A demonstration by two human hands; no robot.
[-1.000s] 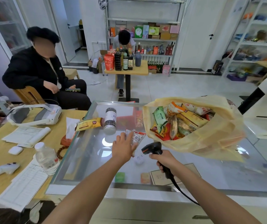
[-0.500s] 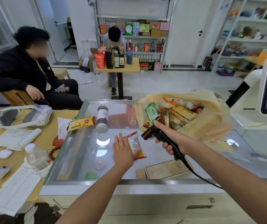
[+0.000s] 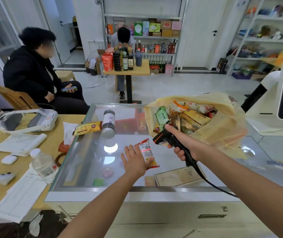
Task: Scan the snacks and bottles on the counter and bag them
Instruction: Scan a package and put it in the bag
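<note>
The task is judged to be well advanced. The yellow plastic bag (image 3: 223, 129), set toward the far right corner of the glass counter (image 3: 89, 157), is already heaped with snack packets, and only three things are seen outside it. One of these, a red-and-white snack packet (image 3: 147, 152), is held near the middle of the counter in the left hand (image 3: 135, 162). The grip is a light one: the fingers are laid out almost straight along the packet's left side and the thumb is pressed across its lower part. Whether the packet is lifted or lies on the glass cannot be told. Its long axis is run from the near edge toward the far edge, with the far end leaned a little to the left, and its printed side is turned upward. A red line of light is cast across the barcode, so the scan is judged to be under way. The barcode scanner (image 3: 164, 139) is gripped by its handle in the right hand (image 3: 187, 146), fingers wrapped fully round it, with its nose aimed down and left at the packet. Left to be scanned and bagged are a dark-filled jar (image 3: 109, 123), laid on its side with its lid toward the near edge, and a yellow snack packet (image 3: 87, 127), laid crosswise over the left edge with one end just beside the jar.
</note>
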